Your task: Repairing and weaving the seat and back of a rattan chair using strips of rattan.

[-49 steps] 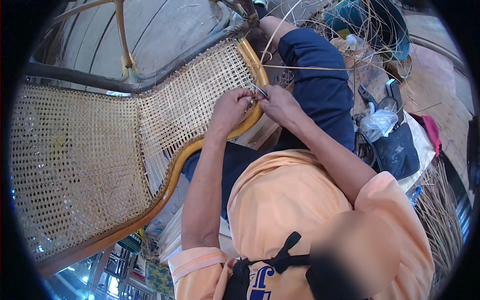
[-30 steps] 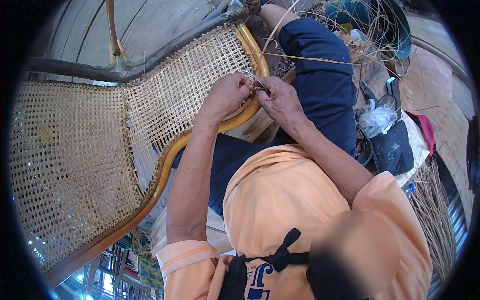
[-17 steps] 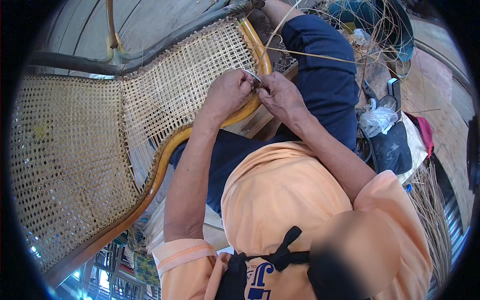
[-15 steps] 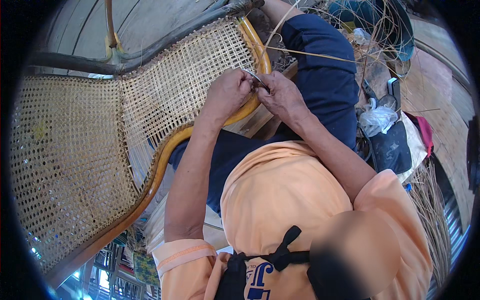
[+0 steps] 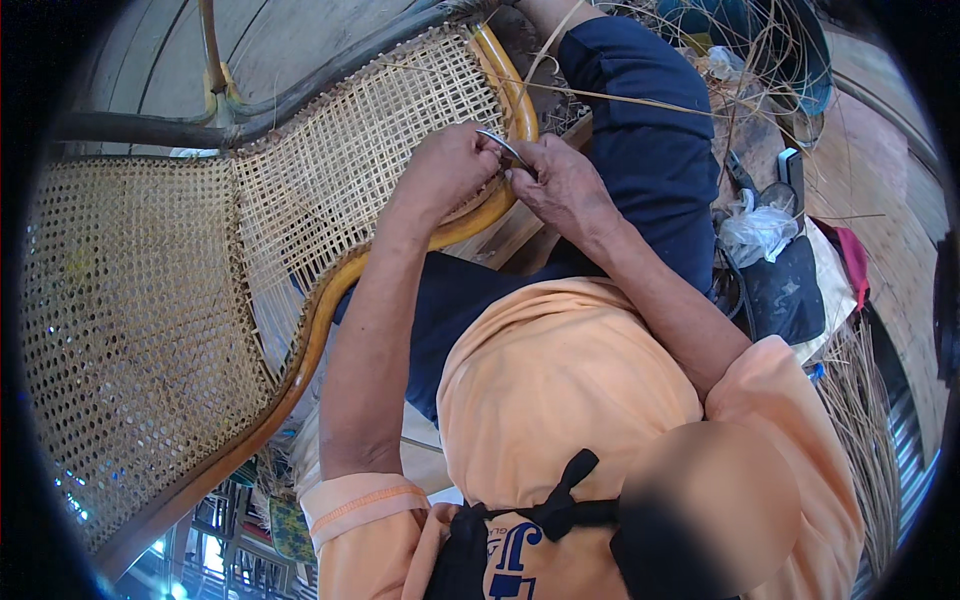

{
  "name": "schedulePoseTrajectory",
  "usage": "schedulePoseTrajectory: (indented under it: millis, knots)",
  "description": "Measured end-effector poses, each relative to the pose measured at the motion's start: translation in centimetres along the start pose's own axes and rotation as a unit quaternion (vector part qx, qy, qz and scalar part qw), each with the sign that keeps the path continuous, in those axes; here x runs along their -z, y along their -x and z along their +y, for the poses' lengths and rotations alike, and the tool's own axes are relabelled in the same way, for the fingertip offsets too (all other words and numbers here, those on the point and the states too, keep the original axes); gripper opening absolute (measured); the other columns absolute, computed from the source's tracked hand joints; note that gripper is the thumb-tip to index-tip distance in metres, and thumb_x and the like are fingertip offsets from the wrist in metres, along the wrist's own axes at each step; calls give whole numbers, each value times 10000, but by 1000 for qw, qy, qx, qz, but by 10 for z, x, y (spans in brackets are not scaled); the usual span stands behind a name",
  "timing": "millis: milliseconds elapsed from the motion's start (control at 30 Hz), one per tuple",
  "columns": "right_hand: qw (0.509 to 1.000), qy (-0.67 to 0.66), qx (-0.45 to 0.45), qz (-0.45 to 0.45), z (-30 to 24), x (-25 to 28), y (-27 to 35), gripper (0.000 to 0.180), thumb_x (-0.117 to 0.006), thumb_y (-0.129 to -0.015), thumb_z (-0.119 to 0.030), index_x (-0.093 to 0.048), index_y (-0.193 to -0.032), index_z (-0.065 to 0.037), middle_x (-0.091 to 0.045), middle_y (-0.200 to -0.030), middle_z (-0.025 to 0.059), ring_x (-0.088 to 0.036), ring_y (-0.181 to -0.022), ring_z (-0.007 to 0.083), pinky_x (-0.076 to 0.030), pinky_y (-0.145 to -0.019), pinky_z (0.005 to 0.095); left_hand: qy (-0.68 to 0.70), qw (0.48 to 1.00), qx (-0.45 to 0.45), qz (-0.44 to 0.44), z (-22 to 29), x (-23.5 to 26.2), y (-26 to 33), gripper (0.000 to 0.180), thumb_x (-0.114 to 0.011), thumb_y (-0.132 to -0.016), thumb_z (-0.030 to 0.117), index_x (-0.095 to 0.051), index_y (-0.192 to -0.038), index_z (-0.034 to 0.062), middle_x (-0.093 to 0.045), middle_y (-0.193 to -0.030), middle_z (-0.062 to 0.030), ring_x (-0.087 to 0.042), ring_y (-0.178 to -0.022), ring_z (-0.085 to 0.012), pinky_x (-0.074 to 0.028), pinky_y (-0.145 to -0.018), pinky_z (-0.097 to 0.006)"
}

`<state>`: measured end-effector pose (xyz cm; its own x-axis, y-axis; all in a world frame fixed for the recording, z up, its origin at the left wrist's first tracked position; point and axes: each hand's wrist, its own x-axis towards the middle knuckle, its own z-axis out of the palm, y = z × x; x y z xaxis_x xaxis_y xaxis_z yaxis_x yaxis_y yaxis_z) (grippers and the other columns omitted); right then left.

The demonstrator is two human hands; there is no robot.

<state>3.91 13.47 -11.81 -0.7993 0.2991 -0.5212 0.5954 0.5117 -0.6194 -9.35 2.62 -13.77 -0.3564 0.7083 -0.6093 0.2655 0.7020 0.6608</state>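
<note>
A chair frame of curved, varnished yellow-brown wood (image 5: 322, 312) lies across my lap, with woven cane webbing (image 5: 330, 150) stretched over it. At the right end of the webbing, both hands meet beside the frame's edge. My right hand (image 5: 565, 190) is closed on a thin, curved metal tool (image 5: 502, 143), whose silvery shaft reaches toward my left hand. Fingers curled and pinched, my left hand (image 5: 445, 175) rests over the webbing by the tool's tip. What lies between its fingertips is hidden. Near the lower edge, part of the webbing has loose, open strands (image 5: 280, 305).
A dark pole (image 5: 140, 128) runs along the chair's far side. Long loose cane strands (image 5: 640, 102) cross my right leg and tangle at the upper right. A clear plastic bag (image 5: 760, 232) and a black pouch (image 5: 785, 290) lie to the right, near a bundle of cane (image 5: 855, 400).
My left hand has shifted slightly up and left. More of the curved metal tool now shows between my hands, and the right hand has turned a little.
</note>
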Motion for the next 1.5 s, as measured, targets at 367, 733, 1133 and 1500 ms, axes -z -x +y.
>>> schedulePoseTrajectory:
  millis: [367, 733, 1133, 1500]
  knots:
    - [1000, -5, -30, 7, -3, 3, 3, 232, -510, -868, -204, -602, -1046, -88, -556, -933, 183, -592, -869, 358, -482, -779, 436, 89, 994, -23, 57, -5, -11, 10, 159, -564, -830, 115, -638, -938, 26, -630, -844, -113, -609, -770, -211, -481, -704, -318]
    - [993, -102, -24, 48, 9, -2, -1, 227, -513, -859, -188, -606, -972, -15, -575, -910, 218, -590, -861, 362, -475, -781, 423, -42, 981, -154, 109, -4, -13, 19, 147, -554, -848, 97, -643, -966, 90, -597, -929, -99, -622, -814, -296, -511, -710, -380]
    - [990, -132, -18, 50, 11, -2, -1, 198, -521, -861, -178, -596, -966, -29, -582, -924, 198, -591, -899, 354, -475, -798, 422, -140, 972, -174, 68, 7, -5, 28, 191, -561, -836, 22, -612, -1015, 65, -591, -1003, -113, -622, -866, -286, -515, -724, -343]
    - [997, 7, -20, 72, -1, -5, -7, 127, -541, -843, -142, -572, -919, -44, -604, -884, 183, -610, -828, 367, -490, -734, 451, 42, 990, -98, 90, -1, -14, 19, 189, -555, -843, 103, -660, -992, 54, -627, -889, -146, -622, -858, -311, -493, -755, -347]
